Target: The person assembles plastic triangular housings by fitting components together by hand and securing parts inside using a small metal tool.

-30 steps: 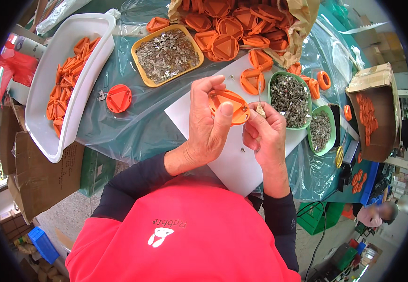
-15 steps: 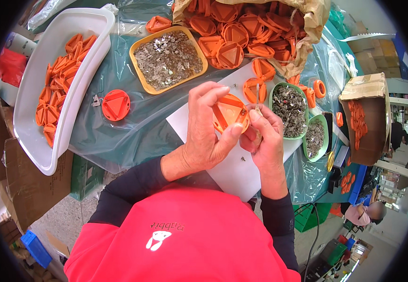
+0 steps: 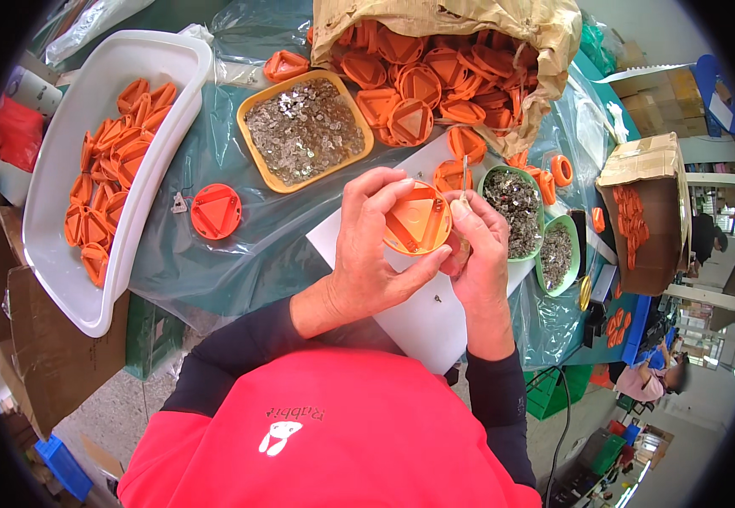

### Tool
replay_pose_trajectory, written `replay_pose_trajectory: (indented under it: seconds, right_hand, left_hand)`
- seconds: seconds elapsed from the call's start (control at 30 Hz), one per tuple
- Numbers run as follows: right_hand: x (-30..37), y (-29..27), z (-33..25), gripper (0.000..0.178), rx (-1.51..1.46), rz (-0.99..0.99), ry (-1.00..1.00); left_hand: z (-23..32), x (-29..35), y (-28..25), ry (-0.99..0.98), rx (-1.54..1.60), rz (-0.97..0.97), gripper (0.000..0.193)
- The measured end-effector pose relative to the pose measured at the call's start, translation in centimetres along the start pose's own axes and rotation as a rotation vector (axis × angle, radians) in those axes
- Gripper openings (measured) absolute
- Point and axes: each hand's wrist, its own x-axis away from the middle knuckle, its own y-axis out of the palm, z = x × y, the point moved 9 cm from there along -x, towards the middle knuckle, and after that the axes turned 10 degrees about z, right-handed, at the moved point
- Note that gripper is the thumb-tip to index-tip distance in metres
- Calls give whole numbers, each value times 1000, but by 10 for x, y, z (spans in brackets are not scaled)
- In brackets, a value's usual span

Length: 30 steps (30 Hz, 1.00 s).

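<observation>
My left hand [image 3: 366, 250] grips a round orange plastic disc [image 3: 425, 218] by its edge, thumb below and fingers above. A raised triangle and small metal pieces show on its face. Close against the disc's right side, my right hand [image 3: 479, 241] is closed around a slim tool [image 3: 465, 176] whose thin metal tip points away from me. Its fingertips are partly hidden behind the disc. Under both hands lies a white sheet [image 3: 426, 326] with a tiny metal part [image 3: 437, 298] on it. Another orange disc [image 3: 216, 212] rests to the left, beside a small metal clip [image 3: 179, 202].
A white tub [image 3: 157, 195] of orange pieces stands left. Behind my hands are a yellow tray [image 3: 254, 150] of small metal parts and a paper sack [image 3: 545, 24] of orange discs. Two green trays [image 3: 540, 213] sit right, before a cardboard box [image 3: 665, 212]. A person [image 3: 645, 381] is farther right.
The disc is turned more face-on in my left hand, and the right hand stays at its side. The whole view has shifted slightly, so the table things appear lower.
</observation>
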Motion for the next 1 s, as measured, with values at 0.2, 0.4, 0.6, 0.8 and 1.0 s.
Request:
replay_pose_trajectory:
  seconds: [0.2, 0.4, 0.6, 0.8, 1.0]
  right_hand:
    - [-2, 4, -2, 17, -19, 15, -15]
    - [-6, 8, 2, 20, -21, -34, -32]
    - [-11, 10, 22, 22, -10, -63, 46]
    - [-18, 4, 31, 19, 13, -10, 97]
    - [-21, 6, 35, 16, 31, -48, 92]
  left_hand:
    - [-2, -10, -4, 27, -36, -10, 52]
    - [-21, -9, -4, -127, 147, -25, 44]
    - [-73, 15, 11, -982, 753, 92, 43]
    - [-85, 30, 21, -1326, 931, 111, 52]
    - [-92, 39, 25, -1440, 991, 124, 52]
